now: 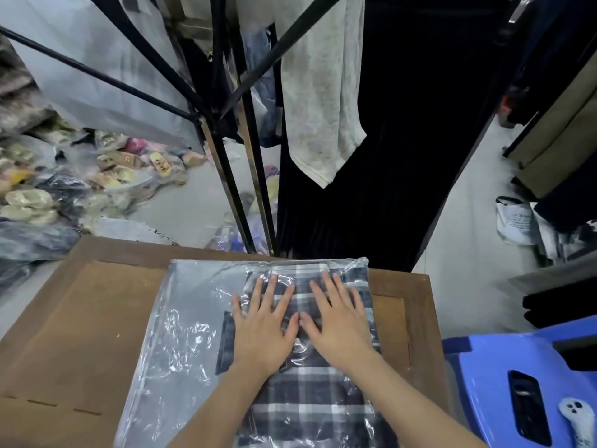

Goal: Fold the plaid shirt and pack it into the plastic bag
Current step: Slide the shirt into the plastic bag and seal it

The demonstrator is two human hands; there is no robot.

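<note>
Shirt (310, 405) lay folded inside the bag (181, 318) on the tabletop (80, 318), under the left hand (265, 331) and right hand (336, 328), both pressed flat, fingers spread, gripping nothing. Packing seemed nearly done; next, probably smoothing out air and closing the bag.

A brown wooden table (80, 318) filled the lower part of the view. Beyond its far edge rose a black metal rack (226, 163). A pale grey garment (323, 108) hung from the rack, with a black curtain (407, 140) just to the right of it. On the floor (468, 189) beyond the table's left corner lay a heap of bagged slippers (113, 169). A blue plastic stool (478, 367) stood against the table's right side, carrying a dark phone-like object (528, 409) and a white phone case (573, 415). A printed white bag (515, 224) lay on the floor farther right of the table.
</note>
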